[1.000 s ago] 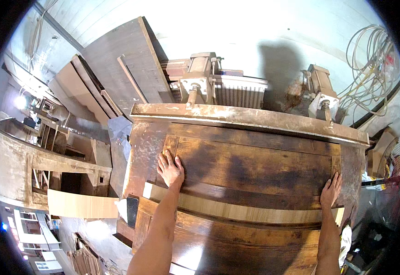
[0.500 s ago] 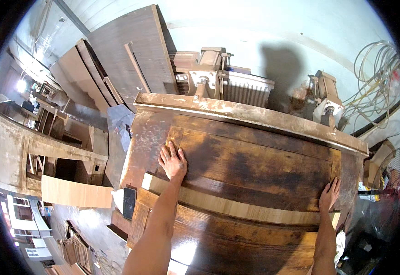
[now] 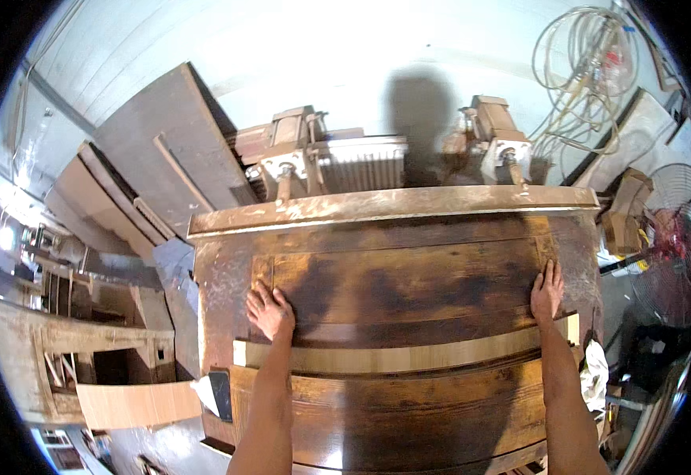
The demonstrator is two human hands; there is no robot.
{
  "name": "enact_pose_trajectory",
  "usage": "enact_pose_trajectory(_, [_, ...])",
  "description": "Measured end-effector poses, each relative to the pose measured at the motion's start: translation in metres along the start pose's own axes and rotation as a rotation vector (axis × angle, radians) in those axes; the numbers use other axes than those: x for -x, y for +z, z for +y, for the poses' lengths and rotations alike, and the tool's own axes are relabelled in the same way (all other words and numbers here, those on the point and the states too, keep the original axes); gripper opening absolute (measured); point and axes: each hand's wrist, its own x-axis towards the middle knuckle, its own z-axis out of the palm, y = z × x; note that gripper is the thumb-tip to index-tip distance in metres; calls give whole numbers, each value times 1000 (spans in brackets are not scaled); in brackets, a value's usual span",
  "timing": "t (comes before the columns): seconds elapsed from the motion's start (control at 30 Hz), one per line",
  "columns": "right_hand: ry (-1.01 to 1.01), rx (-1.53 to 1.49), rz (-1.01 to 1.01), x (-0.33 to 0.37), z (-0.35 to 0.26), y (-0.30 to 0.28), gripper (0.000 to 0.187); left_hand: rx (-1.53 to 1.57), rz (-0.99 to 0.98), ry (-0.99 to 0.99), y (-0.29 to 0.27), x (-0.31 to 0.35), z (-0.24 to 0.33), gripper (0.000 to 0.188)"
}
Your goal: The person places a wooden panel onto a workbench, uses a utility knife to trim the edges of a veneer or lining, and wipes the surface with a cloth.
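A dark-stained wooden panel [image 3: 409, 281] with a raised frame lies flat on a worn press table [image 3: 223, 297]. My left hand [image 3: 270, 311] rests on its left end with the fingers spread. On the right end, my right hand [image 3: 547, 294] lies flat with its fingers stretched out. Neither hand grips anything. A pale wood strip [image 3: 409, 356] runs crosswise just on the near side of both hands, under my wrists. Nearer to me is a second stained panel [image 3: 432, 412], partly covered by my forearms.
A metal bar [image 3: 401, 207] with two cylinders [image 3: 292, 142] borders the far side. At the left edge sits a dark phone [image 3: 220, 394], with a curved plywood piece [image 3: 140, 404] beyond it. Rightward stand a fan [image 3: 670, 237] and coiled hoses [image 3: 583, 79]. Boards [image 3: 163, 142] lean on the wall.
The view has turned, so the panel and bar now look nearly level. Both hands remain on the panel's two ends, in about the same spots.
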Motion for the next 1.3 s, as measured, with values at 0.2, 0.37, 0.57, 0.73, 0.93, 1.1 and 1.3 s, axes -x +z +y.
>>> enact_pose_trajectory(0.2, [49, -27, -30, 1, 9, -1, 48, -33, 98, 68, 0, 1, 5, 53])
enact_pose_trajectory(0.37, [28, -16, -39, 8, 4, -2, 48, -36, 34, 32, 5, 2, 1, 54])
enact_pose_trajectory(0.57, [53, -36, -34, 2, 4, -4, 50, -41, 63, 61, 5, -1, -2, 54])
enact_pose_trajectory(0.73, [28, -68, 8, 3, 4, -3, 49, -16, 59, 52, -1, 2, 3, 53])
enact_pose_trajectory(0.93, [25, -89, 41, 4, 4, -3, 49, -59, 49, 62, 3, -1, 1, 54])
enact_pose_trajectory(1.1, [44, -73, 24, 5, 3, -6, 51, -81, 101, 112, 10, -5, -3, 53])
enact_pose_trajectory(1.3, [78, -22, -118, -6, 4, -10, 54, -114, 28, 77, 27, -40, -13, 67])
